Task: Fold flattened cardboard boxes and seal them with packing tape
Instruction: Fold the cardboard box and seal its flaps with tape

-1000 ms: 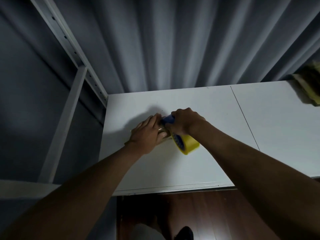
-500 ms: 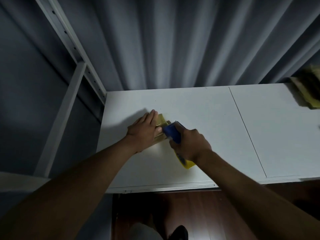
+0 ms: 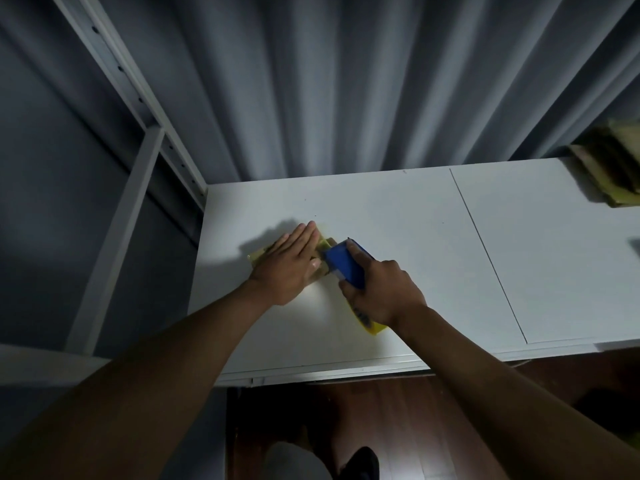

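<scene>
A small cardboard box lies on the white table, mostly hidden under my left hand, which presses flat on it with straight fingers. My right hand grips a blue tape dispenser with a yellow tape roll showing below the wrist. The dispenser's front end touches the box just right of my left fingers. The tape strip itself is too small to make out.
A stack of flattened cardboard sits at the table's far right corner. Grey curtains hang behind the table, and a white metal shelf frame stands at the left. Below the table's front edge is dark wood floor.
My right hand has pulled the dispenser back toward me from over the box. My left hand has flattened onto the box and stays there.
</scene>
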